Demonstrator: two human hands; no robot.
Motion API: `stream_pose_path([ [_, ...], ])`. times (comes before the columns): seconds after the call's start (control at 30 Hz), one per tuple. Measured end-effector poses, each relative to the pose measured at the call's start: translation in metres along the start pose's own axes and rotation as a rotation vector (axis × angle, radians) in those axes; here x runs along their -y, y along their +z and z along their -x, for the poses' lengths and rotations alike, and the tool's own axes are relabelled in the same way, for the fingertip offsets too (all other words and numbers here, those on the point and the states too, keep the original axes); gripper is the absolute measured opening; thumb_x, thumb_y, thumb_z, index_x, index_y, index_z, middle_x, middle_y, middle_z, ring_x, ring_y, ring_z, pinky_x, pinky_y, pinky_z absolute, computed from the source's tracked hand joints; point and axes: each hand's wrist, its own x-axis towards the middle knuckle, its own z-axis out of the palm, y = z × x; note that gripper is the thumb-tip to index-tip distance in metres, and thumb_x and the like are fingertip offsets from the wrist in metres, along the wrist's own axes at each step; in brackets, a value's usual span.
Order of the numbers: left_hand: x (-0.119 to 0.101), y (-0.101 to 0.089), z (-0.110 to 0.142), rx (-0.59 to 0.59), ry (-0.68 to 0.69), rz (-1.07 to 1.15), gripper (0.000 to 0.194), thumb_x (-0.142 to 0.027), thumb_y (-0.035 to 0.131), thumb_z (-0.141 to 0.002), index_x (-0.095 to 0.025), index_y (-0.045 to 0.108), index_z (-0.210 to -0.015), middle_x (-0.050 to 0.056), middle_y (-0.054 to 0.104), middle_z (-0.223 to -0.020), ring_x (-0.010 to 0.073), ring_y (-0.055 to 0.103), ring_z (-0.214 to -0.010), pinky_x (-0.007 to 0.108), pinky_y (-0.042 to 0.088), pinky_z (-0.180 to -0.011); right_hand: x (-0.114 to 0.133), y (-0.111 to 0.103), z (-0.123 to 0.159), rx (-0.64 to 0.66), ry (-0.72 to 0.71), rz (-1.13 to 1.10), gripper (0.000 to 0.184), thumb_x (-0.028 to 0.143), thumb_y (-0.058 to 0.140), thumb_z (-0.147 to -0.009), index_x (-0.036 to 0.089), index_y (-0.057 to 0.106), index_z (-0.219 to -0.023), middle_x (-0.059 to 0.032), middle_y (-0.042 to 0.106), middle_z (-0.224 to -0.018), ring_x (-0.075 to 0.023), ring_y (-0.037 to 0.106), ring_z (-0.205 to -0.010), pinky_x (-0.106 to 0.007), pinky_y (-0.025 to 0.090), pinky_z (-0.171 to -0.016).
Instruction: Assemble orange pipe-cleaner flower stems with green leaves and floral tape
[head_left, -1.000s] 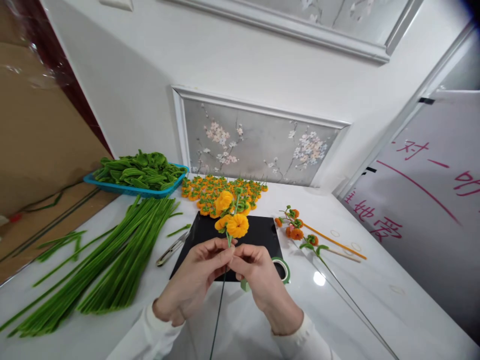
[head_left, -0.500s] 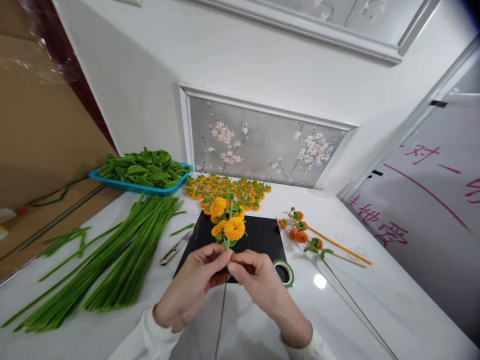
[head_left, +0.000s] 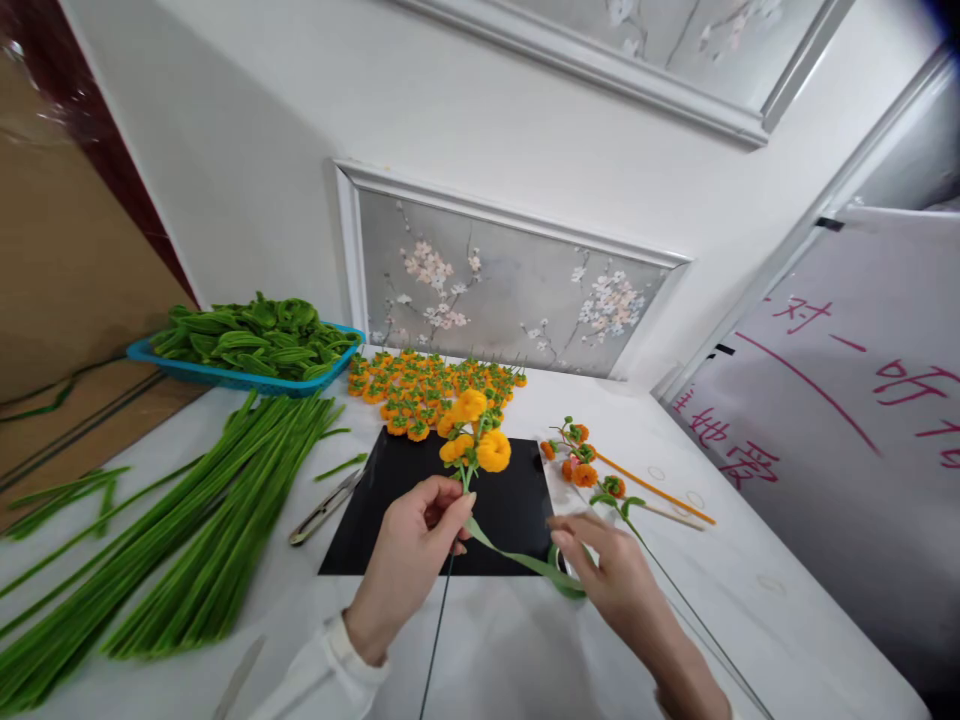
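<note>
- Left hand (head_left: 420, 540): closed, thumb and fingers pinching the thin dark-green stem (head_left: 438, 640) just under a cluster of fuzzy yellow-orange flowers (head_left: 493, 451). Cluster is upright in view, in front of the flat black board (head_left: 517, 495).
- Right hand (head_left: 619, 568): fingers curled beside the roll of green tape (head_left: 566, 572), partly hiding it. Cannot tell whether the fingertips grip the tape.
- Flat green tape strip (head_left: 517, 557) runs from the left fingertips towards the roll, sagging slightly and showing some twist.
- Handling, judged: strip best untwisted first, then drawn with light, even tension at a downward slant to the stem. Overlapping turns should lie flatter than stacked ones.
- Left pinch best placed right at the tape's start, firm enough to stop slipping, clear of the petals. Rolling the stem between the fingertips should spread the tape evenly.
- Risks, judged: too hard a pull could tear the strip or tilt the flower heads; slack could leave loose folds.
- Nearby on the white tabletop (head_left: 750, 590): silver craft knife (head_left: 324, 510) left of the board; darker orange flower sprig (head_left: 585, 475) to its right; small orange flower heads (head_left: 409, 385) behind; long fuzzy green stems (head_left: 217, 540) further left.
</note>
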Motion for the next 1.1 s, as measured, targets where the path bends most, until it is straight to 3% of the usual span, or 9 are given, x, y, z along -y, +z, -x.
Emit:
stream_pose_path([
  [0.07, 0.001, 0.005, 0.001, -0.040, 0.074, -0.140, 0.020, -0.038, 0.059, -0.079, -0.019, 0.059, -0.079, -0.001, 0.059, -0.065, 0.0148, 0.057, -0.056, 0.025, 0.049, -0.049, 0.018, -0.004, -0.007, -0.305, -0.123, 0.017, 0.018, 0.026, 0.051, -0.089, 0.019, 0.067, -0.093, -0.0079, 0.068, -0.092, -0.0198, 0.062, -0.086, -0.032, 0.048, -0.077],
  [0.13, 0.002, 0.009, 0.003, -0.085, 0.174, -0.283, 0.017, -0.035, 0.058, -0.081, -0.019, 0.061, -0.080, 0.001, 0.062, -0.067, 0.0154, 0.058, -0.056, 0.025, 0.048, -0.051, 0.042, -0.004, -0.017, -0.449, -0.313, 0.070, 0.014, 0.021, 0.056, -0.087, 0.022, 0.066, -0.096, -0.0069, 0.066, -0.094, -0.0205, 0.059, -0.090, -0.035, 0.045, -0.081],
  [0.2, 0.002, 0.012, 0.005, -0.115, 0.292, -0.395, 0.014, -0.031, 0.056, -0.082, -0.019, 0.062, -0.080, 0.001, 0.064, -0.069, 0.0158, 0.059, -0.058, 0.026, 0.047, -0.055, 0.063, 0.001, -0.027, -0.434, -0.444, 0.218, 0.017, 0.018, 0.059, -0.085, 0.025, 0.065, -0.099, -0.0050, 0.066, -0.097, -0.0213, 0.056, -0.093, -0.038, 0.041, -0.085],
  [0.37, 0.000, 0.014, 0.006, -0.139, 0.457, -0.504, 0.013, -0.025, 0.054, -0.081, -0.019, 0.062, -0.073, 0.001, 0.064, -0.067, 0.0162, 0.059, -0.060, 0.026, 0.045, -0.059, 0.073, 0.027, -0.044, -0.388, -0.404, 0.567, 0.025, 0.013, 0.052, -0.088, 0.023, 0.062, -0.108, -0.0056, 0.065, -0.092, -0.0217, 0.053, -0.087, -0.040, 0.032, -0.080],
  [0.67, 0.002, 0.004, 0.003, -0.024, 0.169, -0.004, 0.022, -0.036, 0.063, -0.075, -0.016, 0.059, -0.065, -0.002, 0.055, -0.057, 0.0117, 0.047, -0.051, 0.021, 0.038, -0.046, 0.067, 0.046, -0.026, -0.450, -0.628, 0.392, 0.018, 0.017, 0.054, -0.090, 0.027, 0.065, -0.100, -0.0005, 0.067, -0.092, -0.0162, 0.056, -0.089, -0.036, 0.031, -0.079],
  [0.8, -0.005, 0.002, 0.004, -0.046, 0.022, 0.185, 0.023, -0.036, 0.069, -0.070, -0.016, 0.061, -0.065, -0.004, 0.053, -0.051, 0.0098, 0.046, -0.046, 0.020, 0.039, -0.044, 0.066, 0.042, -0.026, -0.592, -0.567, 0.244, 0.028, 0.011, 0.058, -0.085, 0.032, 0.065, -0.103, -0.0019, 0.065, -0.091, -0.0170, 0.058, -0.086, -0.036, 0.037, -0.078],
  [0.93, -0.011, -0.003, 0.004, -0.051, -0.031, 0.384, 0.020, -0.032, 0.074, -0.068, -0.016, 0.062, -0.067, -0.002, 0.059, -0.059, 0.0074, 0.049, -0.049, 0.017, 0.040, -0.047, 0.052, 0.030, -0.024, -0.653, -0.341, -0.098, 0.029, 0.012, 0.053, -0.086, 0.025, 0.061, -0.110, -0.0071, 0.062, -0.099, -0.0196, 0.059, -0.091, -0.037, 0.045, -0.081],
  [1.0, -0.011, -0.007, 0.003, -0.029, -0.075, 0.506, 0.020, -0.030, 0.077, -0.066, -0.017, 0.063, -0.069, -0.003, 0.061, -0.061, 0.0057, 0.048, -0.048, 0.015, 0.040, -0.046, 0.045, 0.025, -0.022, -0.599, -0.192, -0.255, 0.026, 0.019, 0.052, -0.088, 0.022, 0.059, -0.113, -0.0091, 0.062, -0.103, -0.0203, 0.059, -0.095, -0.036, 0.048, -0.082],
  [1.1, -0.009, -0.011, 0.000, -0.005, -0.116, 0.628, 0.020, -0.028, 0.079, -0.064, -0.017, 0.063, -0.070, -0.003, 0.061, -0.064, 0.0039, 0.048, -0.048, 0.013, 0.040, -0.045, 0.036, 0.022, -0.020, -0.307, -0.035, -0.362, 0.028, 0.030, 0.045, -0.093, 0.019, 0.057, -0.116, -0.0093, 0.065, -0.104, -0.0188, 0.062, -0.094, -0.033, 0.049, -0.083],
])
